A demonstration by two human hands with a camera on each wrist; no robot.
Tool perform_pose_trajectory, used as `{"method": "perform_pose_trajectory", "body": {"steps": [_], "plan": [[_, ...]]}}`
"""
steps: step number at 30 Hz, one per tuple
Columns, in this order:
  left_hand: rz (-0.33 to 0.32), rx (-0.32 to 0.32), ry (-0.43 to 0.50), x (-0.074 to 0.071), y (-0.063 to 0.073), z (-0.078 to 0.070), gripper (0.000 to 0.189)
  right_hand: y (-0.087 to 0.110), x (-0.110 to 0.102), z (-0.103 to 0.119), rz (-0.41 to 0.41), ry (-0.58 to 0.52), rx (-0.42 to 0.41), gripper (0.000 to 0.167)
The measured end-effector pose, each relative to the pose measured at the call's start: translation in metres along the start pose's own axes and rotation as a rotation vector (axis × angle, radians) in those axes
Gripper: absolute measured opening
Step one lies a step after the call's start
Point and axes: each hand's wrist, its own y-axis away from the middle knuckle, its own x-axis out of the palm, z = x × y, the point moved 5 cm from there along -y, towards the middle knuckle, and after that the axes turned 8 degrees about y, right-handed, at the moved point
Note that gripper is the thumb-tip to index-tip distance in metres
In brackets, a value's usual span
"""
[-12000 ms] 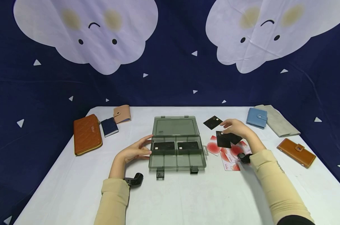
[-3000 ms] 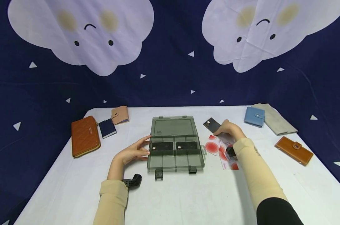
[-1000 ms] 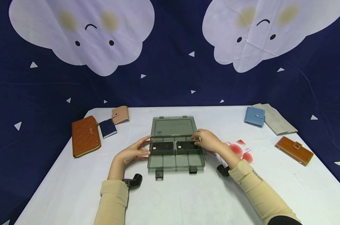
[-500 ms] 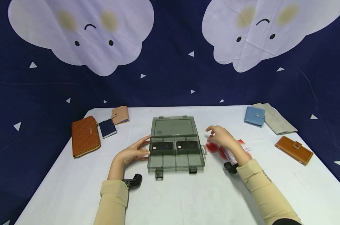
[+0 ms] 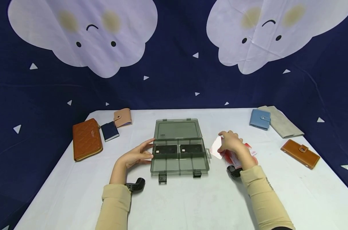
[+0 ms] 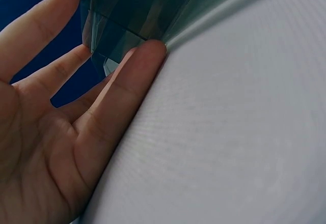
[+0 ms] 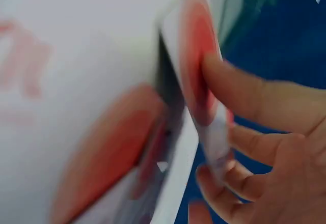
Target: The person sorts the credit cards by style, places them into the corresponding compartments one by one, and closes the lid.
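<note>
Currently the right grip (image 5: pixel 231 142) pinches a card (image 5: pixel 216 149), tilted just beside the box (image 5: pixel 187 164) that the left grip (image 5: pixel 136 155) touches with extended fingers; a loose pinch could let the card slip.

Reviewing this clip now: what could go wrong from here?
The tilted red-and-white card might slip, since the right hand appears to pinch it between thumb and fingers. That hand could also nudge the printed cards lying close beneath it. If bumped, the open box may slide, as the left hand touches only its left side.
</note>
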Motion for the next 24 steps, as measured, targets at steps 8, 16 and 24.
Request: {"method": "perform_pose_trajectory", "body": {"steps": [8, 16, 24], "plan": [[0.002, 0.005, 0.011, 0.000, 0.000, 0.000, 0.083, 0.005, -0.012, -0.004, -0.019, -0.328, -0.016, 0.054], [0.006, 0.007, 0.006, 0.000, -0.001, 0.001, 0.081, 0.020, -0.040, -0.003, -0.276, -0.385, 0.022, 0.039], [-0.003, 0.002, 0.003, -0.001, -0.001, 0.001, 0.081, 0.026, -0.042, 0.043, -0.287, -0.871, -0.210, 0.023]]}}
